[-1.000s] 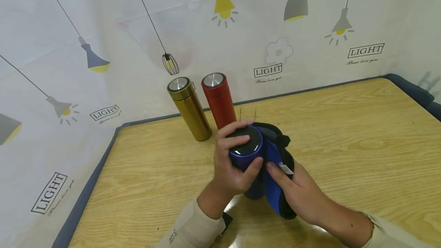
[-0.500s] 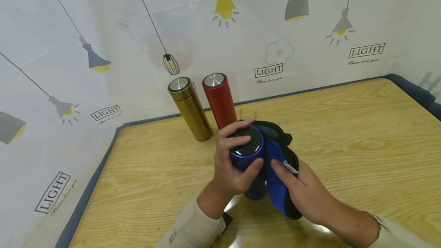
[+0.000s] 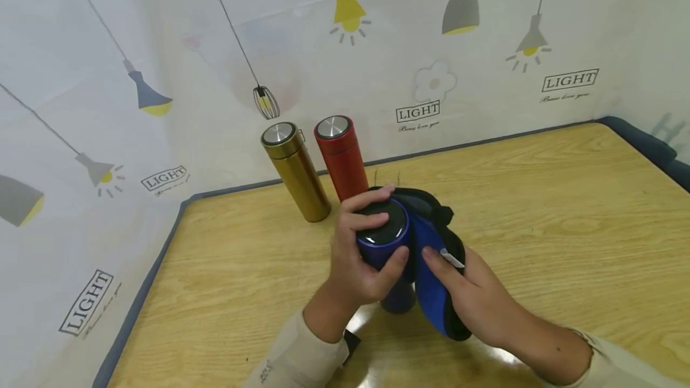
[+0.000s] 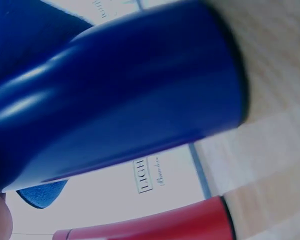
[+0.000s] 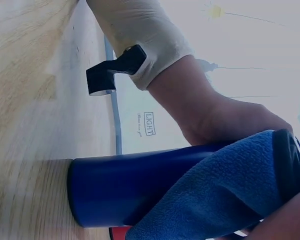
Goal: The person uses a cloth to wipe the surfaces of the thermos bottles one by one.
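A blue thermos bottle (image 3: 377,251) with a glossy black lid top is upright at the table's middle in the head view. My left hand (image 3: 358,256) grips it around the upper part, with fingers reaching over the lid and the thumb on the near side. My right hand (image 3: 477,295) holds a blue fleece cloth (image 3: 431,289) with black trim and a white tag, thumb on the blue face. That cloth lies along the bottle's right side. In the right wrist view the cloth (image 5: 220,185) covers part of the bottle (image 5: 125,185); its base is at or just above the tabletop.
Behind the hands, a gold thermos bottle (image 3: 299,178) and a red thermos bottle (image 3: 342,160) stand near the table's back edge. The wooden table (image 3: 539,208) meets a lamp-patterned backdrop (image 3: 345,76). A black camera mount (image 5: 112,72) sits on the left sleeve.
My right hand and the cloth have shifted slightly right, a little away from the bottle, then stayed nearly still. The left hand keeps its grip on the blue bottle.
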Action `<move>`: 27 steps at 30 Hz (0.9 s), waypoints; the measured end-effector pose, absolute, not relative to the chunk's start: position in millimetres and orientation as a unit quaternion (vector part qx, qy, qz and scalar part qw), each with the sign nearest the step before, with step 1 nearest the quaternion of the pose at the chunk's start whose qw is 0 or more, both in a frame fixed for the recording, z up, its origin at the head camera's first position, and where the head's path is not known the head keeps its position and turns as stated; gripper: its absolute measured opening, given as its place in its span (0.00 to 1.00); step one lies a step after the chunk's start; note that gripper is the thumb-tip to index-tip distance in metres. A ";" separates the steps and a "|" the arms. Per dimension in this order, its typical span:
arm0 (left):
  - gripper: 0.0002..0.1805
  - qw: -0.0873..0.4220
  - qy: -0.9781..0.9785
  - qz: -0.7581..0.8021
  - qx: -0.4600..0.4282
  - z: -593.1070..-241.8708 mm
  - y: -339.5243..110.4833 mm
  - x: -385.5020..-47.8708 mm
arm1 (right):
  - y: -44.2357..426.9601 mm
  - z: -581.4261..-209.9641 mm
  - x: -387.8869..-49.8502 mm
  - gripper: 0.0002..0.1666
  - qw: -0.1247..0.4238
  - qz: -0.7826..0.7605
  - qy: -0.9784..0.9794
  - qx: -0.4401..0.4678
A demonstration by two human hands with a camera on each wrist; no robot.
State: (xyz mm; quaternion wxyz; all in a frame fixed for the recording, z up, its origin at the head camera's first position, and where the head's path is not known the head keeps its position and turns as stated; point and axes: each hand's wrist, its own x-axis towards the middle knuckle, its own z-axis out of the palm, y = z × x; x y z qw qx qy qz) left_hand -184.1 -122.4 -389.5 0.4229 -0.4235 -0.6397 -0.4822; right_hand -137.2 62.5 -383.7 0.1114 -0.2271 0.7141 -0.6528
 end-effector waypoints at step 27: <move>0.24 0.415 -0.687 -0.421 -0.423 -374.7 -137.8 -185.6 | 65.9 -381.1 -137.5 0.26 0.116 -0.641 0.722 -0.234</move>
